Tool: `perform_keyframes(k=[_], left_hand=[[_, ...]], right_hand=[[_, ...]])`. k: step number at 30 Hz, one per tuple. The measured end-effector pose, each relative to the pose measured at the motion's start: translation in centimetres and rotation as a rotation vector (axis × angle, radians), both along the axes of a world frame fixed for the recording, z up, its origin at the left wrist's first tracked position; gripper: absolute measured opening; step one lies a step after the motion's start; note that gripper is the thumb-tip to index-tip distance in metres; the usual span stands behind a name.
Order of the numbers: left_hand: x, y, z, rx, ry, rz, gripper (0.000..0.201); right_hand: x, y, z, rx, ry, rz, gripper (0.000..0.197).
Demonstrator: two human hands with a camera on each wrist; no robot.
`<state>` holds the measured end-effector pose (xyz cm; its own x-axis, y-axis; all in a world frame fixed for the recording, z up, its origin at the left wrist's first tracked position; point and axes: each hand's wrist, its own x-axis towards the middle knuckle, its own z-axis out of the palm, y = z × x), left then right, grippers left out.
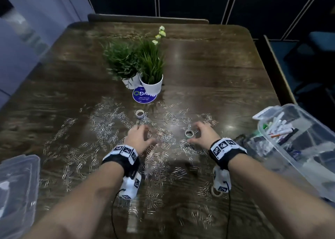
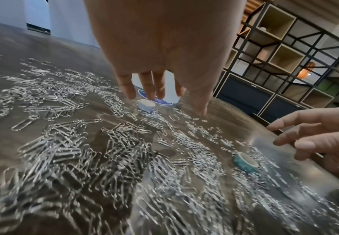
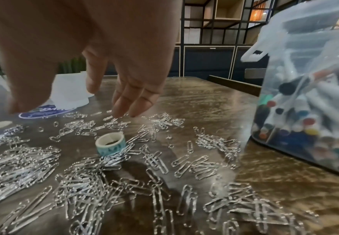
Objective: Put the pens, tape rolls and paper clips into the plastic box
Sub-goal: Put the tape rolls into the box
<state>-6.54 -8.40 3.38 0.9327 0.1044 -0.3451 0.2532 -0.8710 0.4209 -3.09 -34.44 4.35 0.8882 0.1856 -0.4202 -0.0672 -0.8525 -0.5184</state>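
Silver paper clips (image 1: 110, 130) lie scattered in heaps over the dark wooden table (image 1: 217, 79). My left hand (image 1: 147, 135) hovers over them with spread, relaxed fingers and holds nothing. My right hand (image 1: 194, 132) arches open around a teal tape roll (image 1: 189, 133) without touching it. In the right wrist view that teal tape roll (image 3: 110, 143) stands on clips below the fingers (image 3: 124, 109). A pale tape roll (image 1: 139, 114) lies farther back. A third roll (image 1: 216, 193) peeks out under my right wrist. The clear plastic box (image 1: 282, 159) at right holds pens (image 1: 280, 128).
Two white plant pots (image 1: 150, 83) stand at the table's middle on a round blue sticker (image 1: 144, 95). A clear plastic lid (image 1: 18, 184) lies at the near left. A chair back (image 1: 145, 18) stands behind the far edge.
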Motion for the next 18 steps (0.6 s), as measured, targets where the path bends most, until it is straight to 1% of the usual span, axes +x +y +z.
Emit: perform_keyframes(k=[3,5,8,10,12,14,16,18], left_hand=[[2.6,2.1,-1.5,0.067,-0.027,0.022,0.069],[4.0,3.1,-2.4,0.043,-0.06,0.044,0.077],[5.6,3.9,-4.2,0.055,-0.123,0.006,0.08],[6.7,4.2,-5.5,0.106,-0.145,-0.006,0.079],[7.9,4.4,-6.7,0.143,-0.132,-0.011,0.076],[8.7,4.4,-7.5,0.161,-0.128,-0.027,0.073],[9.2,4.1,-8.2,0.16,-0.145,-0.03,0.066],[9.5,3.8,-8.6,0.16,-0.181,-0.009,0.055]], right_hand=[[1.1,1.7,-1.8,-0.042,0.016,-0.046,0.068],[1.6,2.5,-2.9,-0.075,0.039,-0.079,0.064],[2.3,3.4,-4.8,-0.125,0.049,-0.115,0.057],[2.6,3.7,-5.9,-0.166,0.033,-0.139,0.055],[2.9,3.8,-6.7,-0.201,0.033,-0.153,0.055],[3.1,3.9,-7.3,-0.213,0.04,-0.16,0.051],[3.4,3.9,-7.7,-0.213,0.029,-0.155,0.044],[3.6,3.7,-7.8,-0.199,0.024,-0.147,0.041]])
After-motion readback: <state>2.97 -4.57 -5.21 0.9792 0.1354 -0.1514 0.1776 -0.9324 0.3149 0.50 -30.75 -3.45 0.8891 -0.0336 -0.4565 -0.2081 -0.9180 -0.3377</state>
